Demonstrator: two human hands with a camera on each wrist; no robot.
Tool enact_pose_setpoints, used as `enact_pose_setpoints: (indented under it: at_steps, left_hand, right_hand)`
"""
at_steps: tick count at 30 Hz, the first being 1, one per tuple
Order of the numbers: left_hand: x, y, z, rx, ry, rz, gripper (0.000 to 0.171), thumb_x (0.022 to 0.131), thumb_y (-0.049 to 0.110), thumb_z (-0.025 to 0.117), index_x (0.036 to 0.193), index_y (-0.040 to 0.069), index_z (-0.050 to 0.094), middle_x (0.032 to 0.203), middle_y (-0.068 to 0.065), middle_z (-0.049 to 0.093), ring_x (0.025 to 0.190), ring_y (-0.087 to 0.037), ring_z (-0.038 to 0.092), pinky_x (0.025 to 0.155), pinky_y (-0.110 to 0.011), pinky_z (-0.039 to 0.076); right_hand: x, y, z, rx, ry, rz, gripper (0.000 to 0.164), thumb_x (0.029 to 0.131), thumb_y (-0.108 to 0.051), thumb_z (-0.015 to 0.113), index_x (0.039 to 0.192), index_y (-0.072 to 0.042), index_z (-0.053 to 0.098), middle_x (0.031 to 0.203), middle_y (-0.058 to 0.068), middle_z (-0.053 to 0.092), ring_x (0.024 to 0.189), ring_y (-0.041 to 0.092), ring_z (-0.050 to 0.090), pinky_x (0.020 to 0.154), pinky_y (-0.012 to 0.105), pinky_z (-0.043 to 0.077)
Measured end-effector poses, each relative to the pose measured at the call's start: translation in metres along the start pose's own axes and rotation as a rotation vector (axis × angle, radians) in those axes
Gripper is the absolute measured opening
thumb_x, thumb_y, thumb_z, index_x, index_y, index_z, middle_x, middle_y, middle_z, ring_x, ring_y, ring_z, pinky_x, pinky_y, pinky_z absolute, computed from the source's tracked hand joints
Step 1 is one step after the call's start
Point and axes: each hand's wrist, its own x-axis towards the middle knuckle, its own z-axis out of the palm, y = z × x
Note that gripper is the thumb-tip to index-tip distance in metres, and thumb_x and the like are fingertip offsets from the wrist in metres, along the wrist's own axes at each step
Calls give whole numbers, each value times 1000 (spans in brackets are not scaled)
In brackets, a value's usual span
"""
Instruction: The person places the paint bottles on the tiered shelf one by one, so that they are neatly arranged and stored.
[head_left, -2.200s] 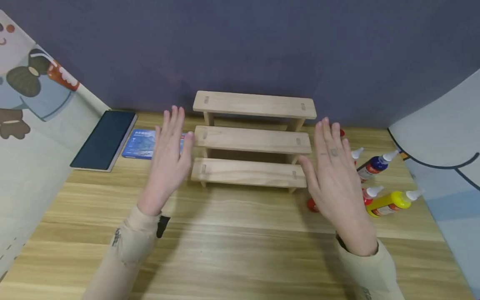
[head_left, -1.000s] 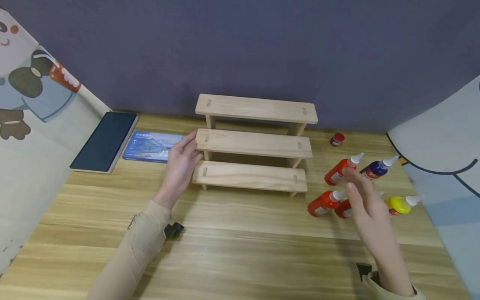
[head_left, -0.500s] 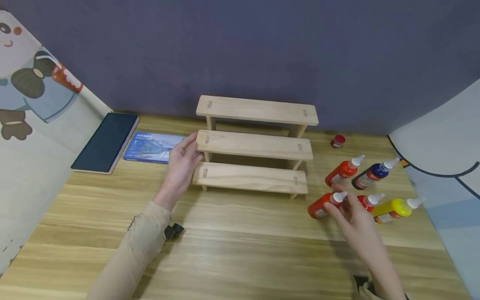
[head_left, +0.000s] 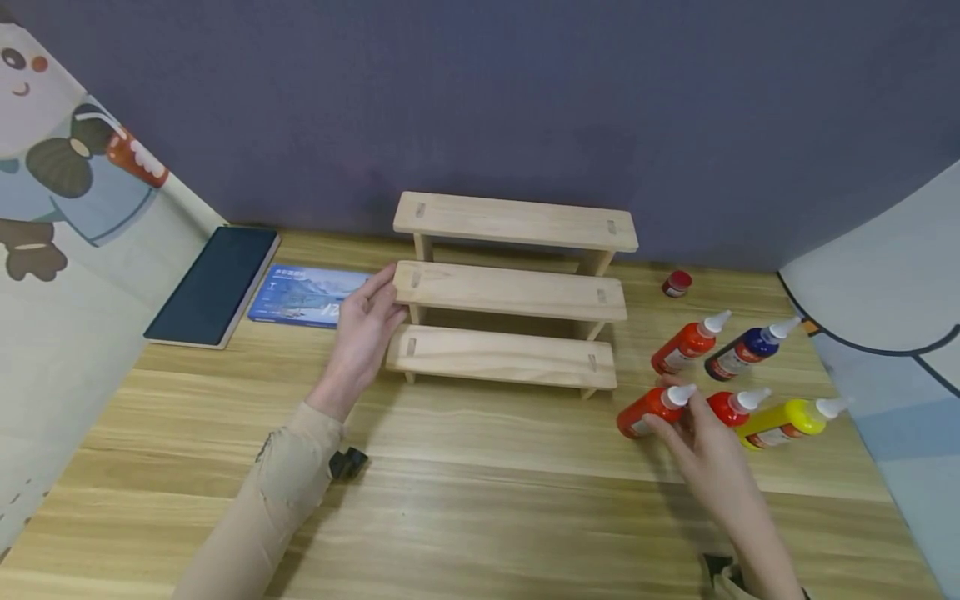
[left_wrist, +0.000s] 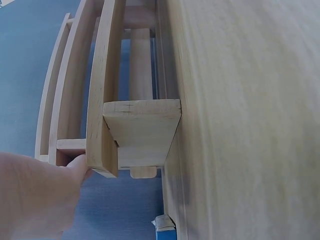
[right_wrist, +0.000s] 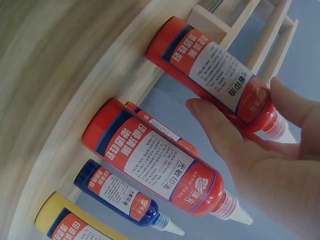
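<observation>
A three-tier wooden step shelf [head_left: 510, 287] stands against the back wall. My left hand [head_left: 362, 333] grips the left end of its middle board; in the left wrist view my thumb [left_wrist: 77, 167] lies at that end, and the other fingers are mostly hidden. On the right, my right hand [head_left: 708, 446] holds a red ink bottle [head_left: 643, 410] near its shoulder, below the white nozzle. The right wrist view has this red ink bottle [right_wrist: 215, 75] between thumb and fingers, with its base at the tabletop. A second red ink bottle [right_wrist: 155, 157] stands close beside my fingers.
Around my right hand are another red bottle [head_left: 684, 347], a blue bottle [head_left: 738, 354] and a yellow bottle [head_left: 783, 423]. Behind them sits a small red-lidded jar [head_left: 677, 283]. Left of the shelf lie a blue box [head_left: 300, 296] and a dark-covered book [head_left: 213, 283].
Both hands were raised flat over the table. My left hand came to the shelf's middle board and stayed; my right hand moved over the bottles, then left onto the nearest red ink bottle.
</observation>
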Motion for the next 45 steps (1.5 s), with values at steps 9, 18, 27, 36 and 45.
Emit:
enact_pose_setpoints:
  at_steps: [9, 18, 27, 36, 45]
  left_hand:
    - [0, 0, 0, 3, -10, 26, 52, 117, 6, 36, 168, -1, 25, 170, -22, 32, 154, -33, 39, 123, -30, 41]
    - [0, -1, 2, 1, -10, 26, 52, 117, 7, 36, 167, 0, 26, 170, -20, 33, 154, -32, 40, 123, -30, 42]
    - [-1, 0, 2, 2, -14, 23, 52, 117, 7, 36, 167, -1, 26, 169, -21, 34, 153, -33, 40, 123, -31, 41]
    - [-1, -1, 1, -4, -8, 20, 52, 117, 6, 36, 167, -2, 26, 170, -22, 33, 153, -34, 40, 123, -31, 41]
    - [0, -2, -1, 3, -9, 18, 52, 117, 6, 36, 167, -1, 25, 170, -21, 32, 153, -32, 40, 123, -30, 41]
  right_hand:
    - [0, -2, 1, -56, 39, -18, 44, 102, -8, 75, 139, 9, 57, 132, 32, 66, 112, 46, 70, 91, 54, 59]
    - [0, 1, -4, -43, 34, -45, 41, 101, -4, 75, 137, 9, 57, 129, 32, 68, 109, 44, 71, 89, 4, 53]
    - [-2, -2, -9, -47, 64, -73, 37, 99, -1, 76, 131, 9, 59, 121, 31, 72, 104, 43, 72, 84, -8, 38]
    - [7, -14, -21, -39, 118, -100, 38, 97, 1, 79, 130, 9, 61, 120, 32, 72, 105, 49, 72, 81, -7, 42]
    - [16, -26, -38, -36, 169, -38, 48, 97, -7, 82, 136, 10, 61, 122, 36, 70, 108, 57, 69, 78, -7, 42]
